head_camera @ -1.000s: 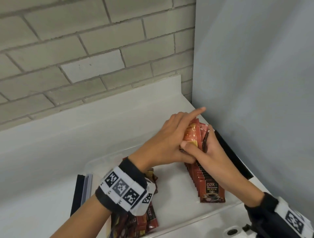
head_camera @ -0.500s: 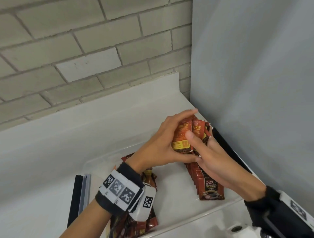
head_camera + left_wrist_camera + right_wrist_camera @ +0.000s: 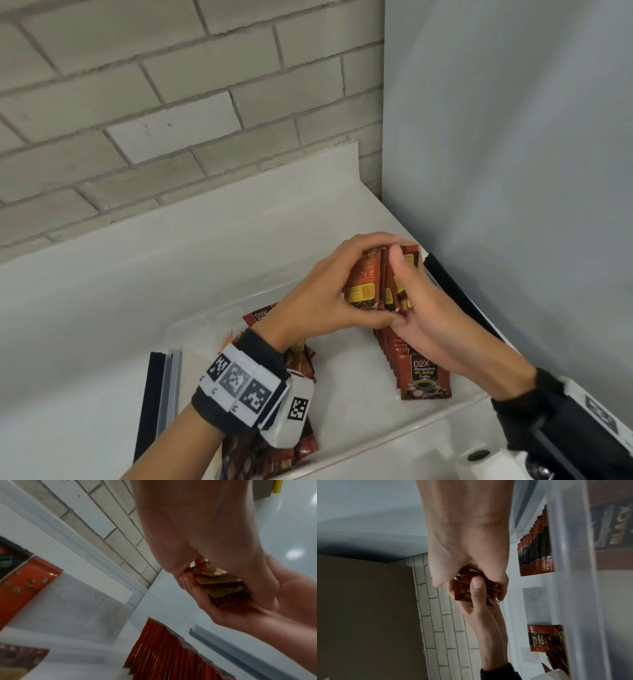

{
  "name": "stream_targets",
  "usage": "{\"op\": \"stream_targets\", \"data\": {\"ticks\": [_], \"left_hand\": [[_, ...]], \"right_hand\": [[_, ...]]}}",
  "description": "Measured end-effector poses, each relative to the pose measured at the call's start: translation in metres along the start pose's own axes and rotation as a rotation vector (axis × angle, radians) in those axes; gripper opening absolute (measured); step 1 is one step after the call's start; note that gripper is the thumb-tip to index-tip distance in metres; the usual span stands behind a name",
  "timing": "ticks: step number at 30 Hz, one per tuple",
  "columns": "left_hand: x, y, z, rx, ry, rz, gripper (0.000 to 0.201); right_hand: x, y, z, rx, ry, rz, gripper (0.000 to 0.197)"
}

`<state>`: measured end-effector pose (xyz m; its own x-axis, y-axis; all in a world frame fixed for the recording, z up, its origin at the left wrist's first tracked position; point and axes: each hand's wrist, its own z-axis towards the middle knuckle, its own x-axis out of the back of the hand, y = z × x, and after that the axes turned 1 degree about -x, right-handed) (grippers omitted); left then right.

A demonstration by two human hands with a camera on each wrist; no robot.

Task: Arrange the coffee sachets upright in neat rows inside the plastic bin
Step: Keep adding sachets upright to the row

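Note:
Both my hands hold a small stack of red-brown coffee sachets [image 3: 368, 281] above the far right part of the clear plastic bin [image 3: 394, 435]. My left hand [image 3: 329, 294] curls round the stack from the left, and my right hand [image 3: 414, 301] grips it from the right with the thumb on top. In the left wrist view the stack [image 3: 224, 589] sits between both palms; in the right wrist view the stack [image 3: 471, 588] lies under my left thumb. A row of upright sachets [image 3: 411, 366] stands along the bin's right side. Loose sachets [image 3: 298, 359] lie in a heap at the bin's left, under my left wrist.
The bin sits on a white counter [image 3: 102, 291] in a corner, with a brick wall [image 3: 154, 102] behind and a grey panel [image 3: 513, 171] on the right. A black and clear lid [image 3: 157, 394] lies left of the bin. A black strip [image 3: 455, 294] runs along the bin's right.
My left forefinger, stretched out over the sachets a second ago, has curled down round them. Both hands have closed tighter on the stack and turned it more upright.

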<state>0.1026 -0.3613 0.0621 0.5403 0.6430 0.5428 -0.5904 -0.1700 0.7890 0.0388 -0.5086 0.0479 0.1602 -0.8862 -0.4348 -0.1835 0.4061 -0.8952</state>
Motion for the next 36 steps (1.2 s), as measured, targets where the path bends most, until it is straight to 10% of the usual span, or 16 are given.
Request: {"op": "stream_targets", "data": {"ticks": [6, 12, 16, 24, 36], "left_hand": [[-0.001, 0.002, 0.001, -0.011, 0.0, -0.021, 0.08], [-0.006, 0.006, 0.005, -0.181, -0.007, 0.218, 0.074], [-0.004, 0.008, 0.004, -0.164, -0.034, 0.213, 0.065], [0.002, 0.01, 0.002, -0.118, 0.078, 0.118, 0.07], [0.02, 0.008, -0.007, -0.025, 0.017, 0.258, 0.085]], "right_hand": [[-0.001, -0.003, -0.002, -0.021, 0.007, 0.042, 0.068], [-0.002, -0.002, -0.004, 0.023, -0.015, -0.01, 0.091], [-0.005, -0.005, -0.006, 0.006, -0.054, -0.05, 0.049], [-0.007, -0.005, -0.004, 0.006, -0.059, 0.117, 0.074], [0.004, 0.003, 0.007, 0.048, 0.252, 0.049, 0.025]]}}
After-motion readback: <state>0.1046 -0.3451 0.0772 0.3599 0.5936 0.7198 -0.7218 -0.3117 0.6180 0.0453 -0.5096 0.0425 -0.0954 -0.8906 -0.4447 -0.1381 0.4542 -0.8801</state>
